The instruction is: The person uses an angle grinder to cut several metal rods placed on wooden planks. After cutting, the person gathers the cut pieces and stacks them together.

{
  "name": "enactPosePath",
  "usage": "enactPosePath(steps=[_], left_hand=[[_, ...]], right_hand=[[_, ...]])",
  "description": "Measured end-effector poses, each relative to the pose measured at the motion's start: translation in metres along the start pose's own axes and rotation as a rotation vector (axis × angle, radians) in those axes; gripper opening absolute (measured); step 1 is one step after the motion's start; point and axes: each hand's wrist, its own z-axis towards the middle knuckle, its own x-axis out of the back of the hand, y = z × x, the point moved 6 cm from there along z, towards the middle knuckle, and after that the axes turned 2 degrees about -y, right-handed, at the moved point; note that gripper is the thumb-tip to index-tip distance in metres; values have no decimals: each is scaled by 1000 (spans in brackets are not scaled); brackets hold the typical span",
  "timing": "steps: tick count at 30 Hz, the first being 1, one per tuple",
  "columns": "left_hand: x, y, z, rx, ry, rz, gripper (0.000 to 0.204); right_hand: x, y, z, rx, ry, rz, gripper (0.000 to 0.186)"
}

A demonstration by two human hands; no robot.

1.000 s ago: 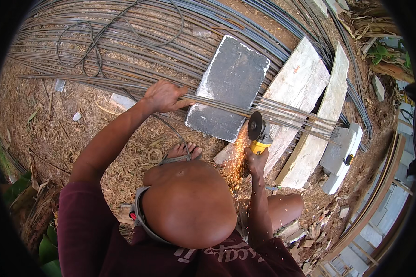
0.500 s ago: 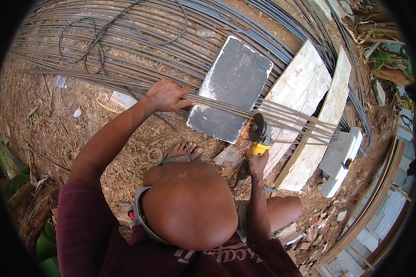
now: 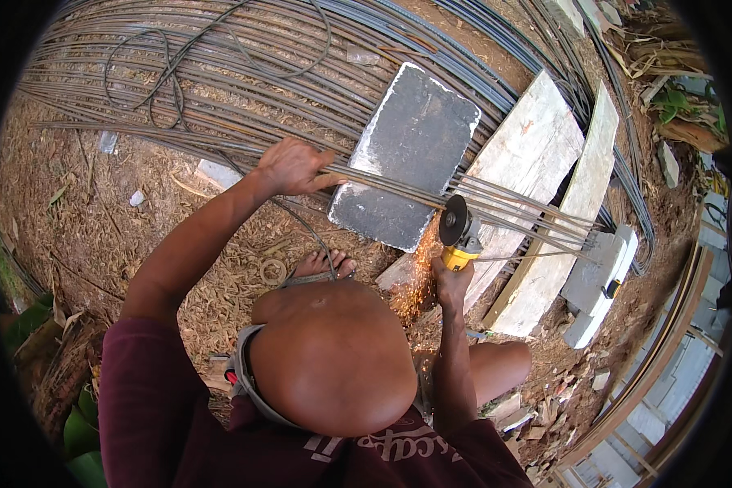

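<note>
My left hand (image 3: 298, 167) is closed around a small bundle of thin steel bars (image 3: 390, 187), at the left side of a dark slab with white edges (image 3: 419, 142). The bars cross the slab and run on to the right over pale boards. In my right hand (image 3: 451, 283) is a yellow angle grinder (image 3: 460, 254), held by its body. Its dark disc (image 3: 454, 220) stands upright against the bars just past the slab's right edge. Orange sparks (image 3: 417, 281) spray from the disc down toward my leg.
Many long steel bars (image 3: 244, 77) cover the ground at the back. Two pale boards (image 3: 529, 138) lie right of the slab, with a grey and white block (image 3: 600, 276) under the bar ends. A dark cord (image 3: 305, 226) passes by my foot (image 3: 325, 267). Rubble (image 3: 549, 407) lies lower right.
The spark spray has grown from a few specks to a dense stream. The grinder has shifted very slightly, with its disc against the bars; my left hand stays in place.
</note>
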Motion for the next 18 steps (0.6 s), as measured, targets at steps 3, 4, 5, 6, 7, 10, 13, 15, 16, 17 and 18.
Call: enactPosePath(steps=[3, 4, 5, 6, 7, 10, 13, 15, 16, 17, 18], left_hand=[[1, 0, 0, -5, -2, 4, 69], [1, 0, 0, -7, -5, 0, 69], [1, 0, 1, -7, -8, -1, 69], [1, 0, 1, -2, -15, -3, 70], [1, 0, 0, -8, -9, 0, 70], [1, 0, 0, -7, -9, 5, 70], [-2, -1, 1, 4, -24, 9, 71], [-3, -2, 1, 4, -24, 20, 71], [-2, -1, 1, -10, -3, 15, 73], [-1, -1, 0, -26, 27, 10, 75], [0, 0, 0, -42, 56, 7, 78]], right_hand=[[1, 4, 0, 35, -3, 9, 34], [1, 6, 0, 49, -9, 24, 34], [2, 7, 0, 82, 4, 10, 34], [3, 9, 1, 106, 10, 3, 34], [4, 10, 1, 130, 16, -4, 34], [4, 16, 4, 109, -35, 53, 34], [4, 12, 6, 100, 2, -6, 34], [2, 9, 6, 68, 13, -5, 33], [1, 7, 6, 52, 18, -4, 33], [1, 5, 6, 40, 14, -2, 33], [0, 4, 5, 30, 10, 0, 33]])
